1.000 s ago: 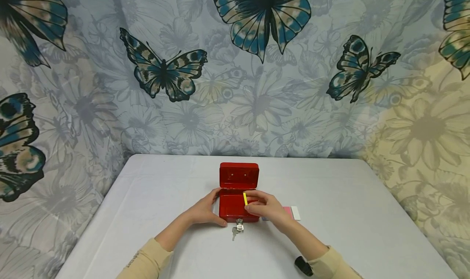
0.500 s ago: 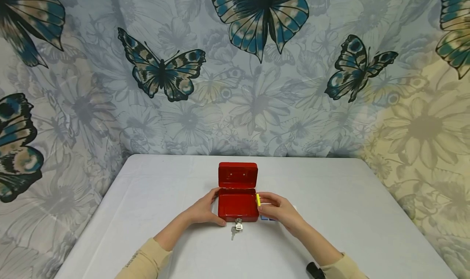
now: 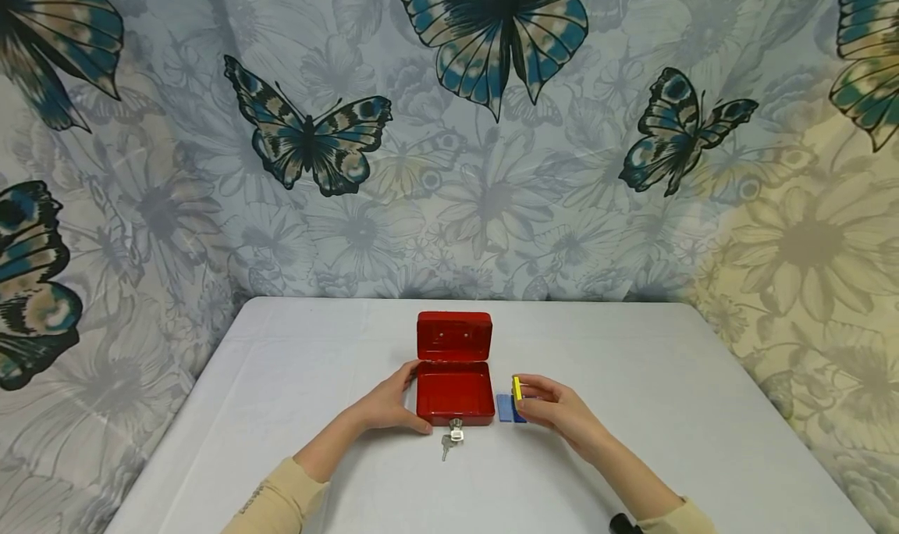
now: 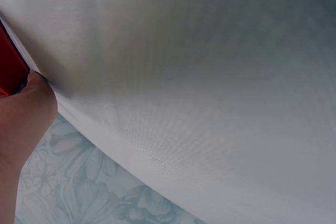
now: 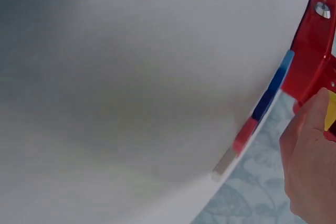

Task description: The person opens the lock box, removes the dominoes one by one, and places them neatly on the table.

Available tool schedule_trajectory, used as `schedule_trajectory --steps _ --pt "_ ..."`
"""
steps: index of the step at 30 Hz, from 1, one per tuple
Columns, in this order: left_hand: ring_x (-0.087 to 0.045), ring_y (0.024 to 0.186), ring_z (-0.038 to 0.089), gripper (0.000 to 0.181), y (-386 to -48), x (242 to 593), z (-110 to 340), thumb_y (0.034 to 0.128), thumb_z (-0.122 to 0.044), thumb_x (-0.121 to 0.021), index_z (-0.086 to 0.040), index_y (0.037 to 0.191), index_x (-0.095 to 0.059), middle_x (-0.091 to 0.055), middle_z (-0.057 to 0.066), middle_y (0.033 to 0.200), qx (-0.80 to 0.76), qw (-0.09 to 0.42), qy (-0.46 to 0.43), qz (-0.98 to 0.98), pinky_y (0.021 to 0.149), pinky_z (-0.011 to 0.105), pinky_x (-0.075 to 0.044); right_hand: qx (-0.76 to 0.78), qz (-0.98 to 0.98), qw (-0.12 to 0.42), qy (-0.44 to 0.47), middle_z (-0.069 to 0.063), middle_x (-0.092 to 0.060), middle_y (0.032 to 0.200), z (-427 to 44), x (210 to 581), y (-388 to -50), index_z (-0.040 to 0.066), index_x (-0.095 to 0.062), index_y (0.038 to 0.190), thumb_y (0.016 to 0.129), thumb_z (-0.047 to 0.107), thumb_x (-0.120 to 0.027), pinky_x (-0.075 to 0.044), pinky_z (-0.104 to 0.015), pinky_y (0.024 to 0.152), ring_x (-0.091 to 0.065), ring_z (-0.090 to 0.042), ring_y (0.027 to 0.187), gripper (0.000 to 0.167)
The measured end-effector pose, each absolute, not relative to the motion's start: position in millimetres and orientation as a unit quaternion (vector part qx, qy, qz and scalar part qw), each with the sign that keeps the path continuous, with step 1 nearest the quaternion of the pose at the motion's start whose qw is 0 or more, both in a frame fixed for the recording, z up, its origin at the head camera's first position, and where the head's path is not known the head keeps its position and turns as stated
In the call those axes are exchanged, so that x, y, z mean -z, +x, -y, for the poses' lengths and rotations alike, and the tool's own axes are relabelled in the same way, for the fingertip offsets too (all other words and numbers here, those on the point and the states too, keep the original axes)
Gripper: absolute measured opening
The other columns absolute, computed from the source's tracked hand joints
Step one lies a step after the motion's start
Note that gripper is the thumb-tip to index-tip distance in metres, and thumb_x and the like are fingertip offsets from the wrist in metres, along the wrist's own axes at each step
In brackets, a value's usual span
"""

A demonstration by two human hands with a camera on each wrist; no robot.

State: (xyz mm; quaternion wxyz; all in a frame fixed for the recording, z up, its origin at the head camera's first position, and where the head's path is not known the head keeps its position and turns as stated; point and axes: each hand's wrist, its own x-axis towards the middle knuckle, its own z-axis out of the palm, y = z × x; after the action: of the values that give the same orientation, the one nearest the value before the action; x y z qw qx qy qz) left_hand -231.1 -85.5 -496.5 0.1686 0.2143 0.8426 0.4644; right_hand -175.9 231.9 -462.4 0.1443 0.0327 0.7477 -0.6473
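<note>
A red metal cash box point(image 3: 456, 393) stands on the table with its lid point(image 3: 454, 336) raised and nothing visible inside. My left hand point(image 3: 388, 401) grips its left side, thumb by the front corner; the other fingertips are partly hidden behind the wall. A silver lock with a key point(image 3: 446, 445) sits at the box's front. To the right, my right hand point(image 3: 562, 417) pinches a thin flat yellow piece point(image 3: 517, 388) upright between thumb and fingers. Below it on the table lie a light blue piece point(image 3: 505, 408) and a dark blue piece point(image 5: 266, 102).
In the right wrist view a pink piece point(image 5: 244, 136) and a whitish piece point(image 5: 226, 162) continue the row; the right hand hides them in the head view. A white cloth covers the table point(image 3: 337, 339). Butterfly-patterned fabric point(image 3: 449, 206) hangs behind it.
My right hand has moved from over the box's inside out to the right, carrying the yellow piece over the row of coloured pieces. My left hand has stayed on the box.
</note>
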Motion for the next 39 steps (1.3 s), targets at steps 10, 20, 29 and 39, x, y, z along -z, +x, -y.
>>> schedule_trajectory --steps 10,20,29,39 --pt "-0.037 0.136 0.035 0.105 -230.3 499.0 84.8 0.0665 -0.025 -0.090 -0.006 0.149 -0.027 -0.037 0.013 0.150 -0.466 0.173 0.213 -0.841 0.110 0.048 -0.035 0.657 -0.741 0.135 0.037 -0.021 -0.054 0.129 -263.4 465.6 -169.6 -0.004 -0.041 0.143 0.090 0.015 -0.070 -0.055 -0.032 0.089 -0.063 -0.019 0.104 0.064" --pt "-0.037 0.136 0.034 0.103 -228.5 496.0 85.3 0.0668 -0.024 -0.089 -0.007 0.149 -0.029 -0.038 0.012 0.150 -0.469 0.176 0.209 -0.840 0.110 0.050 -0.036 0.635 -0.760 0.129 0.056 -0.021 -0.051 0.132 -291.3 467.0 -168.1 -0.003 -0.041 0.143 0.090 0.017 -0.071 -0.054 -0.030 0.090 -0.062 -0.015 0.104 0.064" --pt "-0.036 0.136 0.036 0.104 -229.1 495.0 85.6 0.0671 -0.023 -0.089 -0.005 0.149 -0.028 -0.037 0.014 0.150 -0.469 0.172 0.213 -0.840 0.109 0.051 -0.036 0.586 -0.801 0.110 0.050 -0.019 -0.053 0.126 -312.7 467.8 -168.4 -0.003 -0.045 0.141 0.088 0.018 -0.073 -0.055 -0.028 0.087 -0.061 -0.015 0.100 0.063" --pt "-0.036 0.137 0.035 0.105 -231.2 496.8 85.8 0.0669 -0.024 -0.090 -0.007 0.149 -0.027 -0.037 0.013 0.150 -0.469 0.174 0.212 -0.839 0.110 0.049 -0.036 0.432 -0.899 0.064 0.037 -0.010 -0.063 0.110 -318.9 469.0 -171.1 0.001 -0.059 0.128 0.082 0.024 -0.079 -0.054 -0.025 0.072 -0.061 -0.020 0.094 0.055"
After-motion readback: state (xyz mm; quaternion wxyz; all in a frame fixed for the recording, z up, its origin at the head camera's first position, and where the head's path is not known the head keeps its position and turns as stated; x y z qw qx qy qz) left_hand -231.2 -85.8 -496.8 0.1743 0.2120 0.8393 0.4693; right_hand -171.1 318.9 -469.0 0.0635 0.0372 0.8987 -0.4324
